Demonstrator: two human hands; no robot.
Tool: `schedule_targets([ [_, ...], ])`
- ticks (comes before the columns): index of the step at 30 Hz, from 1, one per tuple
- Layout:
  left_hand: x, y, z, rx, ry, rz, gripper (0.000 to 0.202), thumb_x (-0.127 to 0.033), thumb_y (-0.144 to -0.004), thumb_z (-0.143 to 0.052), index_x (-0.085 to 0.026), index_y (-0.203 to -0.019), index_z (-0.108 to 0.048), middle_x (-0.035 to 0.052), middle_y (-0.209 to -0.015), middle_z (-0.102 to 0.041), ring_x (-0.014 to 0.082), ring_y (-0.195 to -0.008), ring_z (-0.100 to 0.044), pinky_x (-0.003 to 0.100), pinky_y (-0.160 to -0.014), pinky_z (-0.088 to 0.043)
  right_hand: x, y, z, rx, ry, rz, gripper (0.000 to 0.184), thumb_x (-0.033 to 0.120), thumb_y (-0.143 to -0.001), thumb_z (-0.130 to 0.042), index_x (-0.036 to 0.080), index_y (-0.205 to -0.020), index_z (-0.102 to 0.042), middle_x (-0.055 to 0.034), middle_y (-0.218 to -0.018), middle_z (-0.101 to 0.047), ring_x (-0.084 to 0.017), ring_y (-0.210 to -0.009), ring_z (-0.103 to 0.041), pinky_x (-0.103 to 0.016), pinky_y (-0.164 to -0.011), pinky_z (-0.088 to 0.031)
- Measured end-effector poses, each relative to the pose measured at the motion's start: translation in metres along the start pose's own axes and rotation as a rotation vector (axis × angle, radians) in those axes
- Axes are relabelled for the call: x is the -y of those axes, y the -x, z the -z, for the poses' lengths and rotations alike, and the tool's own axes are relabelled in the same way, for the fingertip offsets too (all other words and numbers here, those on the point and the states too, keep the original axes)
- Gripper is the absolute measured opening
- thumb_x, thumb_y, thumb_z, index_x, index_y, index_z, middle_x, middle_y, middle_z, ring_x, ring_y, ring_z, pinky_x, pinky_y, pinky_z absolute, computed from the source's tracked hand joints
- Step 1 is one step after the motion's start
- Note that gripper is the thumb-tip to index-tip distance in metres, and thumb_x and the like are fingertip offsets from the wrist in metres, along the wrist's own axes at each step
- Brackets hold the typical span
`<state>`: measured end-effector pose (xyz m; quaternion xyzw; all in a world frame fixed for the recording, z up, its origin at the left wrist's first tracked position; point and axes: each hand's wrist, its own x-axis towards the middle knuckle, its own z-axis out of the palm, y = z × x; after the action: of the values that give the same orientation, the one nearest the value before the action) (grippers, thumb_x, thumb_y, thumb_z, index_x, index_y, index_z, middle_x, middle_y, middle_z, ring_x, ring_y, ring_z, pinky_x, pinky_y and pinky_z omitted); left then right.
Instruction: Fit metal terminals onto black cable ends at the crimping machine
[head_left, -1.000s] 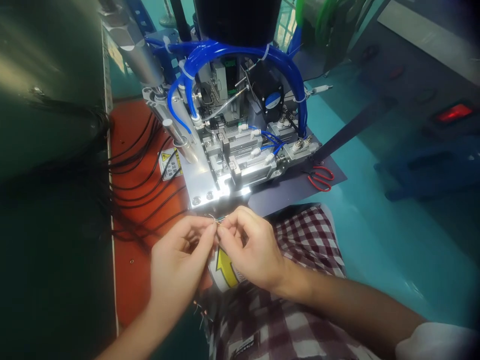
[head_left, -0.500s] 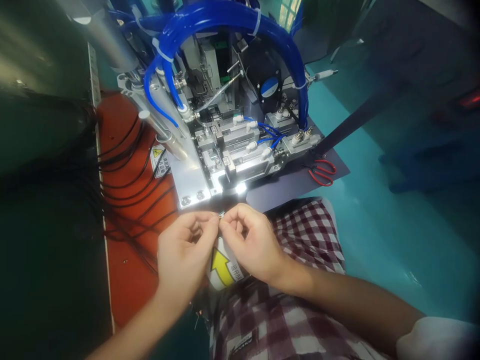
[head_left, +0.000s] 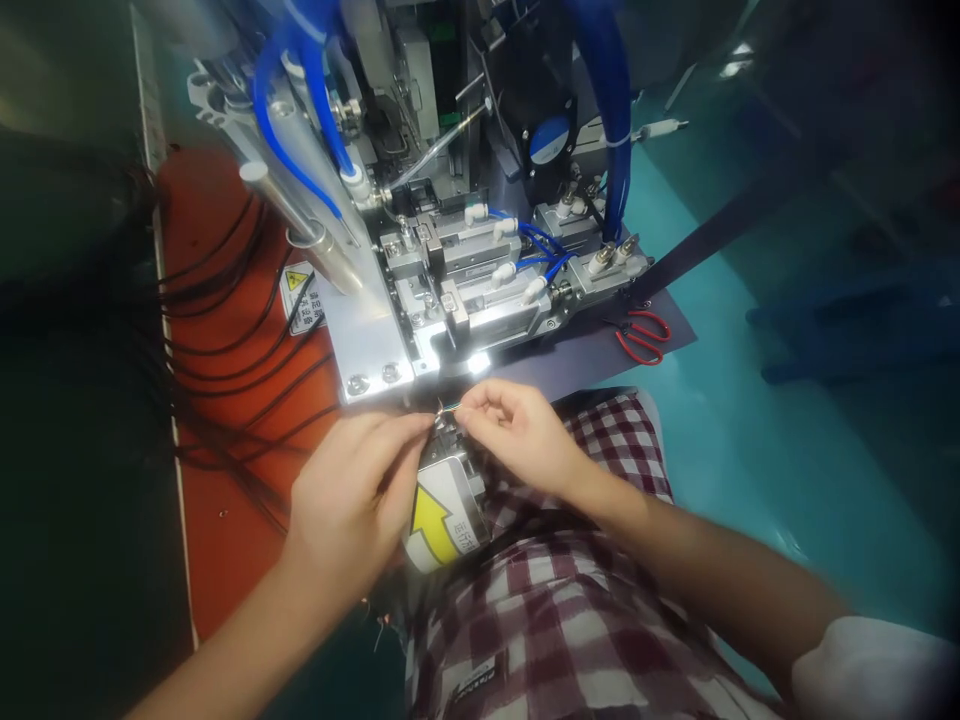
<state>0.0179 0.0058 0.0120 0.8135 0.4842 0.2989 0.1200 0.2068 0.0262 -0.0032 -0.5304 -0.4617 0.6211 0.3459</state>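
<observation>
A short span of thin coloured wires (head_left: pixel 450 408) runs between the fingertips of both hands, just in front of the machine's front edge. My right hand (head_left: pixel 517 430) is closed in a pinch on the wires, its other fingers curled. From the left, my left hand (head_left: pixel 364 480) reaches in with thumb and index finger pinched at the other end of them; its fingertips partly hide what is there. Below the hands sits a metal cylinder with a white label and a yellow arrow (head_left: pixel 435 525). Behind them stands the machine's metal slide block (head_left: pixel 495 320).
Blue air tubes (head_left: pixel 619 120) arch over the machine. Red-handled scissors or snips (head_left: pixel 643 337) lie at the right on a dark plate (head_left: pixel 585 365). Several black cables (head_left: pixel 232 370) cross the orange surface (head_left: pixel 225 560) at left. A checkered apron (head_left: pixel 570 640) covers my lap.
My hands have drawn slightly apart, so the wires between them show, along with more of the metal parts above the label. The view has shifted, with the machine higher in it.
</observation>
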Motion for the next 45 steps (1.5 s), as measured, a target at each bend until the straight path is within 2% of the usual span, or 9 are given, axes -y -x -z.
schedule_targets([
  [3,0.002,0.001,0.002,0.000,-0.015,-0.006,0.017,-0.012,-0.091,-0.062,-0.017,-0.105,-0.070,0.0037,-0.091,-0.069,0.0152,-0.082,-0.065,0.027,-0.077,-0.051,0.000,-0.002,0.002,0.023,0.061,0.030,0.015,0.030,-0.085,-0.061,0.015,-0.079,-0.062,0.0024,-0.068,-0.057,-0.010,-0.058,-0.047,-0.025,-0.054,-0.038],
  [10,0.005,0.005,0.010,0.069,0.100,0.056,0.018,-0.012,-0.092,-0.059,-0.019,-0.105,-0.070,0.0013,-0.089,-0.066,0.0125,-0.080,-0.064,0.023,-0.071,-0.049,-0.001,0.001,0.002,0.067,0.183,0.063,0.012,0.026,-0.086,-0.061,0.016,-0.080,-0.063,0.0049,-0.064,-0.054,-0.009,-0.056,-0.047,-0.024,-0.053,-0.038],
  [15,0.007,0.005,0.008,0.065,0.065,0.013,0.022,-0.009,-0.092,-0.057,-0.019,-0.106,-0.071,0.0011,-0.086,-0.063,0.0117,-0.078,-0.062,0.022,-0.068,-0.048,0.002,-0.001,0.004,0.084,0.226,0.096,0.011,0.024,-0.086,-0.060,0.016,-0.078,-0.062,0.0049,-0.064,-0.053,-0.009,-0.056,-0.046,-0.024,-0.053,-0.038],
  [21,0.010,0.005,0.007,0.109,-0.063,-0.083,0.023,-0.011,-0.094,-0.053,-0.013,-0.109,-0.071,0.0066,-0.091,-0.063,0.0157,-0.082,-0.062,0.026,-0.071,-0.049,0.004,-0.006,0.008,0.114,0.278,0.105,0.010,0.022,-0.085,-0.060,0.017,-0.077,-0.061,0.0059,-0.061,-0.051,-0.009,-0.055,-0.045,-0.024,-0.053,-0.037],
  [25,0.015,0.003,0.009,0.119,-0.072,-0.117,0.025,-0.011,-0.094,-0.051,-0.015,-0.109,-0.070,0.0058,-0.091,-0.063,0.0154,-0.081,-0.062,0.024,-0.069,-0.049,0.007,-0.007,0.010,0.127,0.354,0.139,0.010,0.019,-0.085,-0.060,0.017,-0.075,-0.060,0.0051,-0.062,-0.053,-0.009,-0.056,-0.047,-0.023,-0.053,-0.038],
  [31,0.024,0.010,0.004,0.114,-0.036,-0.145,0.029,-0.016,-0.096,-0.048,-0.022,-0.118,-0.066,0.0049,-0.095,-0.062,0.0167,-0.084,-0.062,0.025,-0.071,-0.049,0.014,-0.007,0.008,0.169,0.268,0.010,0.013,0.022,-0.086,-0.059,0.018,-0.074,-0.057,0.0064,-0.056,-0.048,-0.008,-0.050,-0.043,-0.021,-0.045,-0.033],
  [36,0.026,0.013,0.006,0.142,-0.058,-0.125,0.031,-0.015,-0.094,-0.049,-0.021,-0.119,-0.066,0.0058,-0.097,-0.063,0.0170,-0.085,-0.063,0.024,-0.073,-0.050,0.015,-0.006,0.007,0.125,0.360,0.048,0.010,0.016,-0.081,-0.060,0.018,-0.072,-0.057,0.0052,-0.059,-0.052,-0.009,-0.054,-0.046,-0.021,-0.049,-0.037],
  [41,0.026,0.013,0.011,0.184,-0.056,-0.123,0.033,-0.014,-0.093,-0.051,-0.022,-0.123,-0.065,0.0063,-0.099,-0.063,0.0165,-0.085,-0.064,0.023,-0.073,-0.050,0.015,-0.006,0.006,0.159,0.213,-0.122,0.011,0.024,-0.083,-0.060,0.018,-0.074,-0.057,0.0072,-0.054,-0.046,-0.008,-0.048,-0.039,-0.020,-0.042,-0.031],
  [45,0.027,0.015,0.010,0.182,-0.038,-0.126,0.035,-0.015,-0.095,-0.050,-0.024,-0.126,-0.062,0.0066,-0.101,-0.061,0.0163,-0.086,-0.063,0.024,-0.074,-0.050,0.019,-0.006,0.004,0.100,0.300,-0.106,0.008,0.020,-0.082,-0.060,0.018,-0.074,-0.059,0.0062,-0.056,-0.050,-0.008,-0.050,-0.043,-0.019,-0.043,-0.033],
])
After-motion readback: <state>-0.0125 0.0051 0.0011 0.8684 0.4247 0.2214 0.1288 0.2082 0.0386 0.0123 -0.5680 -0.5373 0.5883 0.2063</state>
